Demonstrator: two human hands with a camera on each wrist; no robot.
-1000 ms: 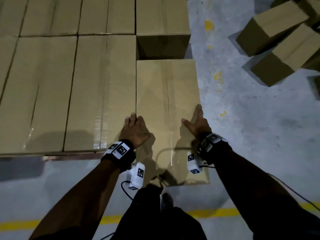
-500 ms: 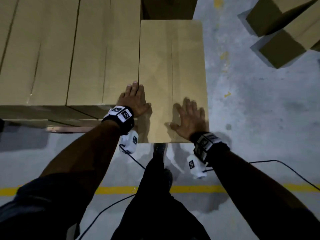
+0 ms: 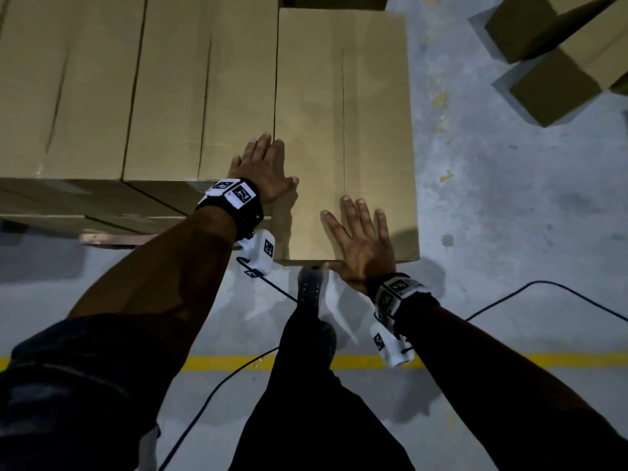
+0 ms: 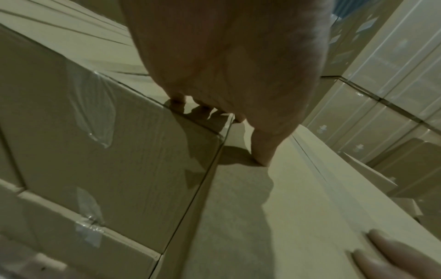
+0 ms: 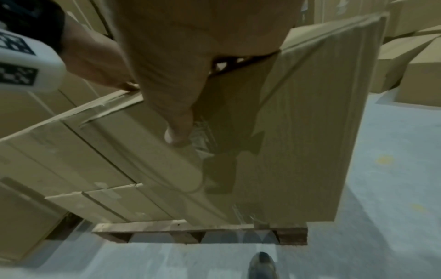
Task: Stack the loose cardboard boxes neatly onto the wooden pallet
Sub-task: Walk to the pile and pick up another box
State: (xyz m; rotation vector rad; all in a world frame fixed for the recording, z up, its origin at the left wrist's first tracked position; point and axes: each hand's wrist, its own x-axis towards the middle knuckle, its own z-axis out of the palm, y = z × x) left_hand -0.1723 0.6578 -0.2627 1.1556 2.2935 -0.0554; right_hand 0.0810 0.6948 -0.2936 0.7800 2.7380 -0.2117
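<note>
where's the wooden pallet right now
In the right wrist view the wooden pallet lies on the grey floor, low in frame, under the stacked cardboard boxes.

Both bare forearms reach forward and down from the person, each wrist wearing a black band with white marker tags. The left hand (image 3: 263,169) lies flat, palm down, fingers straight and close together, thumb out to the right. The right hand (image 3: 362,244), nearer the body than the left hand, is also flat, its fingers spread wide and straight.
</note>
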